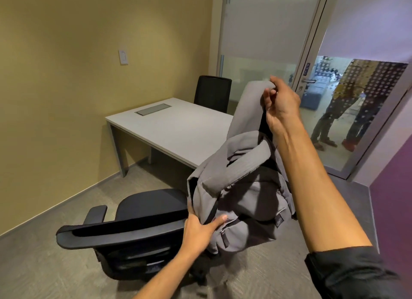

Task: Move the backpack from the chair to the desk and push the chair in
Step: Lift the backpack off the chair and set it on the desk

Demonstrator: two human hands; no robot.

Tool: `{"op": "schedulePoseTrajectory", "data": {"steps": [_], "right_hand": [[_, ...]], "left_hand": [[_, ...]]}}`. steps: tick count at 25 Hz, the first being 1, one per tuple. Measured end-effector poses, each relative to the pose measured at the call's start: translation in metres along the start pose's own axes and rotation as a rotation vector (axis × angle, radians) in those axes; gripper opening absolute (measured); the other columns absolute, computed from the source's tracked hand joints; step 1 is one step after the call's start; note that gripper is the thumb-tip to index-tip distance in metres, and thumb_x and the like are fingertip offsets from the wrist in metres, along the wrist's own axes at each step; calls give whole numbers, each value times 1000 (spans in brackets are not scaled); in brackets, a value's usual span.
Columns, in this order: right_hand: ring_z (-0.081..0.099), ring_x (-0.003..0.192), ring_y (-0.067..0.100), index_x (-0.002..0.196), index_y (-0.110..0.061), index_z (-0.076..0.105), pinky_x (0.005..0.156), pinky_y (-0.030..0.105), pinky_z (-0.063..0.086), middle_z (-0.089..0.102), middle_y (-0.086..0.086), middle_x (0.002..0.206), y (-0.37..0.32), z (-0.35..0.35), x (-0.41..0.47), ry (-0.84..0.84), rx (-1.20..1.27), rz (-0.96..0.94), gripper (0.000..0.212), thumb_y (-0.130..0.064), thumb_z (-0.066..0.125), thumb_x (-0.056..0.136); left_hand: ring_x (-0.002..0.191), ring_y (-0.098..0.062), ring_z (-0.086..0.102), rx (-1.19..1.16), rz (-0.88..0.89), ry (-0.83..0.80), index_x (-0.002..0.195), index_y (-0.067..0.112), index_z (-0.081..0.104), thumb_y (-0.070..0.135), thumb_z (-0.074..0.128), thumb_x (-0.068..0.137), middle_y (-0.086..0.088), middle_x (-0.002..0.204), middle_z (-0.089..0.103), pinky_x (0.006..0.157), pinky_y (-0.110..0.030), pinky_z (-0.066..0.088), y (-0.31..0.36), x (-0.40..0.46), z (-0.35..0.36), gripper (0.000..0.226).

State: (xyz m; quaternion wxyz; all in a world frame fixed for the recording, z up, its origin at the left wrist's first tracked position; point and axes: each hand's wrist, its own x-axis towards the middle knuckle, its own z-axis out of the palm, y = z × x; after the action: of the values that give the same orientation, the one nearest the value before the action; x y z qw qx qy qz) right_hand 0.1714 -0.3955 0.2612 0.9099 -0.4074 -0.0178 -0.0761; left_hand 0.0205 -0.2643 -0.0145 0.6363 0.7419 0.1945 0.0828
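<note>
A grey backpack [247, 187] hangs in the air over the right side of a black office chair [133, 229], clear of its seat. My right hand [281, 106] is raised and shut on the backpack's shoulder strap. My left hand [200, 228] grips the bag's lower left side, near a zip pocket. The chair stands pulled out from the white desk [169, 127], with its backrest toward me and its seat empty. The bag hides the desk's near right corner.
A second black chair [213, 92] is tucked in at the desk's far side. A grey cable hatch [152, 109] is set into the desktop. A glass door [312, 76] stands at the right, with people's legs [334, 120] behind it. Yellow wall on the left, carpet floor.
</note>
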Motion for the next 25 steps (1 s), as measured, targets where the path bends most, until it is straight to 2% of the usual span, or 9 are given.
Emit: {"op": "schedulePoseTrajectory", "data": {"steps": [2, 5, 10, 13, 16, 19, 21, 23, 25], "right_hand": [[55, 37, 5, 79, -8, 55, 37, 12, 43, 48, -1, 47, -4, 6, 4, -19, -23, 2, 18, -5, 66, 92], [55, 39, 7, 82, -7, 55, 42, 15, 48, 51, 2, 54, -7, 1, 17, -19, -93, 1, 16, -2, 69, 89], [59, 54, 11, 73, -12, 53, 56, 20, 54, 60, 2, 60, 10, -36, 44, 23, -359, -52, 27, -2, 76, 82], [51, 44, 6, 63, -15, 47, 49, 16, 47, 53, -3, 48, 22, -67, 56, -10, -431, -53, 37, -3, 77, 81], [36, 33, 6, 73, -14, 52, 36, 18, 32, 48, -3, 44, 24, -92, 62, -22, -488, 9, 29, -6, 79, 77], [38, 36, 9, 92, -19, 51, 37, 20, 31, 52, 1, 56, 20, -110, 70, 25, -504, 38, 25, -15, 72, 79], [50, 54, 18, 85, -20, 62, 50, 27, 40, 63, 7, 70, 15, -111, 72, 14, -813, -26, 20, -38, 59, 78], [58, 78, 27, 75, -16, 68, 70, 37, 46, 69, 13, 86, 10, -114, 76, -31, -1105, -51, 49, -59, 45, 74], [67, 100, 28, 93, -27, 77, 85, 36, 55, 74, 9, 107, 4, -119, 79, -294, -975, 25, 58, -72, 43, 82]], "left_hand": [[109, -32, 66, -52, -72, 158, 111, -1, 61, 32, 80, 79, -13, 111, 69, 91, -44, 55, 8, 11, 5, 50], [100, -35, 69, -224, -45, 244, 100, -4, 68, 20, 69, 89, -19, 104, 73, 87, -48, 56, 23, 25, 2, 27], [90, -23, 74, -479, -1, 198, 99, 9, 75, 28, 75, 86, -7, 94, 79, 80, -37, 59, 67, 38, -1, 23], [80, -14, 76, -599, -3, 135, 95, 15, 74, 27, 78, 83, 3, 83, 81, 62, -24, 58, 81, 44, -3, 18], [83, -19, 77, -628, 5, 96, 94, 11, 75, 26, 79, 81, -3, 87, 81, 66, -30, 59, 97, 49, -7, 20], [94, -30, 74, -609, 12, 34, 94, 7, 75, 25, 80, 80, -12, 95, 79, 81, -42, 59, 116, 51, -12, 23], [102, -36, 71, -591, 28, -13, 100, 3, 74, 25, 79, 80, -19, 103, 77, 91, -49, 57, 131, 54, -15, 30], [106, -38, 69, -596, 41, -53, 107, 0, 72, 26, 80, 78, -20, 109, 75, 96, -52, 55, 146, 57, -18, 40], [107, -38, 70, -635, 40, -93, 114, 0, 70, 28, 82, 71, -20, 112, 75, 97, -51, 55, 162, 62, -23, 53]]}}
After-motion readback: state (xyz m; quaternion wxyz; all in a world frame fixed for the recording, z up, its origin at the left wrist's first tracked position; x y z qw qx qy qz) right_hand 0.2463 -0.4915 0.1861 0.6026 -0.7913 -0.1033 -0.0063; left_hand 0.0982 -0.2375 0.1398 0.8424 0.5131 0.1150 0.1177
